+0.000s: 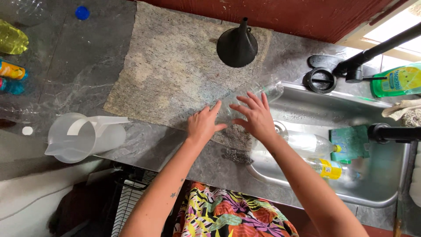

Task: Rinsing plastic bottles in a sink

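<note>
A clear plastic bottle [268, 91] lies on its side across the right edge of a grey-beige cloth mat [171, 70], its far end over the sink rim. My left hand [202, 125] rests on the mat's near edge, fingertips against the bottle's near end. My right hand [256, 117] hovers flat over the bottle's middle with fingers spread, gripping nothing. A black funnel [237, 44] stands mouth-down at the mat's far edge.
A steel sink [386, 188] at right holds two plastic bottles [309, 144] and a green cloth [351, 141]. A metal scourer [237, 156] lies near its corner. A translucent jug [79, 138] sits at left. A black tap [372, 52] and a green soap bottle [397, 81] are at far right.
</note>
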